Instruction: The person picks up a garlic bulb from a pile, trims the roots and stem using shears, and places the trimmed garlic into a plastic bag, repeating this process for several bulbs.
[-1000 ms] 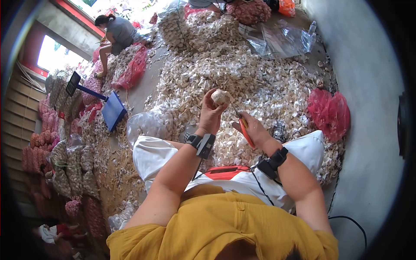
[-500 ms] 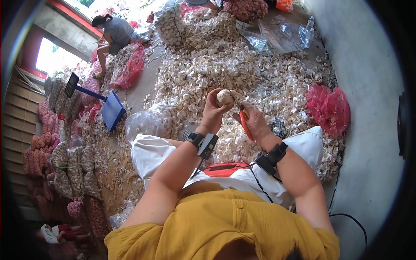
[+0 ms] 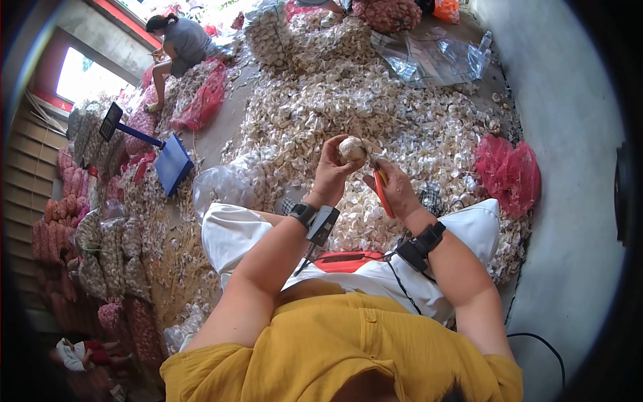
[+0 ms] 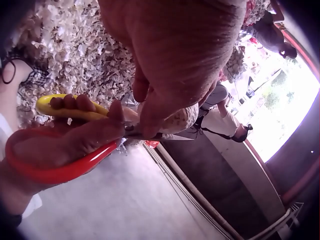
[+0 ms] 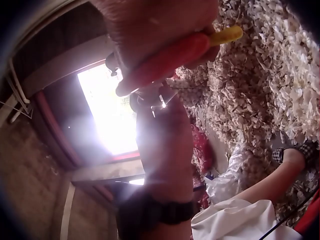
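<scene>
A bed of pale husks (image 3: 301, 120) is covering the floor and spreading towards twelve o'clock in the head view. A grey wall (image 3: 556, 134) is standing beyond a slumped red net bag (image 3: 508, 175) at three o'clock, and a blue scale (image 3: 174, 165) is sitting at nine. I am holding a pale bulb (image 3: 352, 149), garlic by its look, just off centre towards one o'clock. My left hand (image 3: 330, 175) is pinching it from its seven o'clock side; my right hand (image 3: 399, 190), between four and five o'clock from it, is gripping the red-and-yellow scissors (image 3: 380, 191). Compared with a second ago, my hands are sitting closer together, and the bulb is showing a smoother side where a rougher one was facing up. I am judging that this is bringing the blades into cutting position, the lining-up being mostly done.

In the left wrist view, my left hand is arching down from twelve o'clock, partly hiding the bulb just right of centre. My fingers are curling through the yellow loop (image 4: 44, 106) at nine o'clock, my thumb through the red loop (image 4: 55, 174) at eight. The blades are crossing close by the bulb; whether they are biting, I cannot tell.

In the right wrist view, my right hand is clasping the handles at twelve o'clock, my left forearm (image 5: 165, 155) is rising from six, and glare is hiding the bulb.
</scene>
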The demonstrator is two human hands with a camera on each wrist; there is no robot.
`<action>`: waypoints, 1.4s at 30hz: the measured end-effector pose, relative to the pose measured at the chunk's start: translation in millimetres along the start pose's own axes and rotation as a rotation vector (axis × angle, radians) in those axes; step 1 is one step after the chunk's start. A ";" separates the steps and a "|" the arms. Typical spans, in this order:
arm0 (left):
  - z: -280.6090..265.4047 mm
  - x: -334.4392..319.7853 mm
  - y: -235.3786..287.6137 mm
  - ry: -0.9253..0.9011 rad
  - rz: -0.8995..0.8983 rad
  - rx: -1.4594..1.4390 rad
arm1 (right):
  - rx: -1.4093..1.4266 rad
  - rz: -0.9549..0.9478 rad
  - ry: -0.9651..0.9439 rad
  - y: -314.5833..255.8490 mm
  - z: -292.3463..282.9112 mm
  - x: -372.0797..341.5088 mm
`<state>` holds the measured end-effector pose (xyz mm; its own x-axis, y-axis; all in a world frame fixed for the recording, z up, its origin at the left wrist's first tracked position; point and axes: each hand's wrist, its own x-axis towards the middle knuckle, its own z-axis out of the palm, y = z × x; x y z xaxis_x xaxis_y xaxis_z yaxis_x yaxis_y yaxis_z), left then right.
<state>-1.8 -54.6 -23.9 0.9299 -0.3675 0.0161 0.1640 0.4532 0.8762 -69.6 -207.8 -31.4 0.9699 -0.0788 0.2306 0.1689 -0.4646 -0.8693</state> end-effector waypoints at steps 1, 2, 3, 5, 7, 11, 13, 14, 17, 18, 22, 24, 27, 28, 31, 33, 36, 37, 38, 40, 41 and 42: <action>-0.8 0.1 -1.3 -0.005 0.011 0.006 | 0.028 0.020 -0.005 -0.4 0.1 0.6; -1.9 0.3 -2.4 -0.005 0.009 0.006 | 0.028 0.021 -0.005 -1.9 -1.3 0.7; -1.5 0.0 -1.6 -0.006 0.015 0.010 | 0.044 0.017 -0.014 -9.5 -5.5 1.2; -1.8 0.4 0.3 -0.006 0.020 0.012 | 0.058 0.014 -0.024 -14.5 -10.0 2.5; -3.6 1.9 3.7 -0.008 0.011 0.023 | 0.021 -0.005 -0.043 -14.5 -11.7 4.2; -7.6 1.7 11.3 -0.009 -0.065 -0.008 | 0.142 0.100 -0.120 -8.4 -13.6 4.8; -11.6 0.3 10.5 -0.041 -0.132 -0.102 | 0.229 0.194 -0.050 -6.7 -12.9 4.9; -12.8 -0.6 9.1 -0.039 -0.131 -0.102 | 0.230 0.194 -0.052 -3.9 -12.5 5.8; -7.8 -5.1 6.7 -0.058 -0.206 -0.139 | 0.588 0.552 -0.070 4.0 -6.8 7.3; -5.0 -5.3 3.8 -0.053 -0.200 -0.122 | 0.760 0.543 -0.057 3.9 -3.4 7.5; 5.2 -4.0 -9.3 -0.099 -0.146 -0.079 | 0.970 0.475 -0.025 5.3 5.7 5.4; 11.4 -2.6 -15.5 -0.162 -0.101 0.017 | 1.016 0.438 0.010 5.3 6.9 3.1; 22.8 -1.9 -15.2 -0.141 -0.066 0.204 | 0.998 0.368 0.071 8.6 6.7 1.2; 29.7 -4.6 -9.2 -0.126 -0.083 0.151 | 1.023 0.303 0.085 7.2 4.9 1.8; 31.9 -0.6 -7.2 -0.010 -0.172 -0.012 | 1.072 0.248 0.090 4.4 2.4 1.4; 26.2 5.6 -10.1 0.015 -0.105 0.077 | 1.096 0.258 0.082 3.6 0.2 0.4; 11.7 7.8 -10.3 0.062 -0.050 0.234 | 1.004 0.284 0.063 2.8 -6.8 4.0; 7.3 7.1 -9.0 0.085 -0.066 0.301 | 0.995 0.308 0.046 1.9 -8.7 5.5; 3.8 6.0 -8.7 0.071 -0.016 0.391 | 0.986 0.334 0.029 1.8 -9.7 5.9; -0.2 1.7 3.8 0.039 -0.161 0.368 | 0.990 0.307 -0.012 9.6 -9.0 8.0; 0.1 1.0 9.1 0.005 -0.303 0.344 | 0.994 0.276 -0.052 12.8 -9.6 9.1; 1.6 1.0 12.3 0.006 -0.300 0.344 | 0.993 0.275 -0.055 13.3 -11.8 9.8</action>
<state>0.6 -50.7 -12.3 0.8600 -0.4360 -0.2652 0.3089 0.0312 0.9506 -59.9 -225.2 -35.5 0.9994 -0.0200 -0.0289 -0.0149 0.5036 -0.8638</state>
